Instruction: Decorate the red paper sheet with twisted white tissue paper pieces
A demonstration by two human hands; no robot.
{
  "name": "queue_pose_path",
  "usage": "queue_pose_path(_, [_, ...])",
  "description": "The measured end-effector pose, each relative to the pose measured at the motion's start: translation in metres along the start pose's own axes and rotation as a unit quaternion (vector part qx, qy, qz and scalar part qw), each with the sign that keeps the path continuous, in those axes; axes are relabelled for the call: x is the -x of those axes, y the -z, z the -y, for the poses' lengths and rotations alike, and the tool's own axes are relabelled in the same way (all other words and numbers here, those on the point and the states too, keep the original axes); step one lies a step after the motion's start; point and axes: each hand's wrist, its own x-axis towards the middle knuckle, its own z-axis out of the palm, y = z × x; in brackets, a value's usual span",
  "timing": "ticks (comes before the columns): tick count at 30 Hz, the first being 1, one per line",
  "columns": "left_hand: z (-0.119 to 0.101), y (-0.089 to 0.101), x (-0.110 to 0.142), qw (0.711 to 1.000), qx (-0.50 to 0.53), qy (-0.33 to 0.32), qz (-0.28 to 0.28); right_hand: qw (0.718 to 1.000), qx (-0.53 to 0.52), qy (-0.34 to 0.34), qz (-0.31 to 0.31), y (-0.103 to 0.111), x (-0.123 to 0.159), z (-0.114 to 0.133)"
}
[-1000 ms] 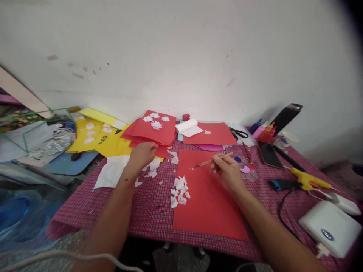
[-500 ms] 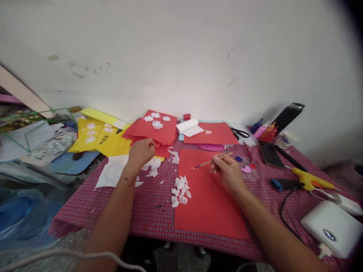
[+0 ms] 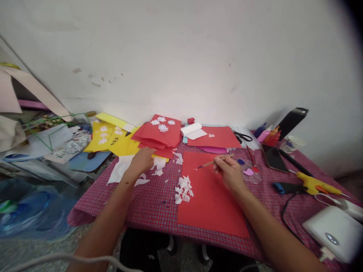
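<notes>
My right hand (image 3: 228, 172) is closed round a thin wooden paintbrush (image 3: 210, 163), its dark tip pointing left just over a large red sheet of paper (image 3: 210, 204). White torn paper scraps (image 3: 184, 189) lie heaped on the sheet's left edge. My left hand (image 3: 142, 160) is above a white sheet of thin paper (image 3: 119, 170) and loose scraps (image 3: 159, 165). Its fingers look curled and slightly blurred; whatever they may hold is hidden. Just right of my right hand stands a clear paint palette (image 3: 256, 176) with blue, pink and red paint.
Behind lie red sheets with white paper flowers (image 3: 163, 128), a white paper roll (image 3: 191, 129) and black scissors (image 3: 242, 136). At right are paint bottles (image 3: 265, 134), a black flask (image 3: 293, 122), a phone (image 3: 274, 159), a yellow glue gun (image 3: 317, 183) and a white box (image 3: 331, 232).
My left hand has lowered toward the white scraps and turned more to the front. My right hand keeps the paintbrush in nearly the same place. The whole view has shifted slightly.
</notes>
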Motion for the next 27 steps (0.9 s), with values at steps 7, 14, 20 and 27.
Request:
queue_pose_path(7, [0.006,-0.006,0.009,1.0,0.011,0.018,-0.022,1.0,0.001,0.007,-0.007,0.001,-0.001,0.0])
queue_pose_path(14, [0.008,0.002,0.018,0.995,0.079,0.051,-0.034,1.0,0.0,0.004,-0.005,-0.001,0.0,0.002])
queue_pose_path(20, [0.008,-0.003,0.018,0.991,0.112,0.05,-0.061,1.0,-0.002,0.006,0.004,0.001,-0.001,-0.001])
queue_pose_path(27, [-0.002,-0.012,0.022,0.995,0.022,0.059,-0.074,1.0,-0.006,0.005,0.01,0.0,0.0,0.001])
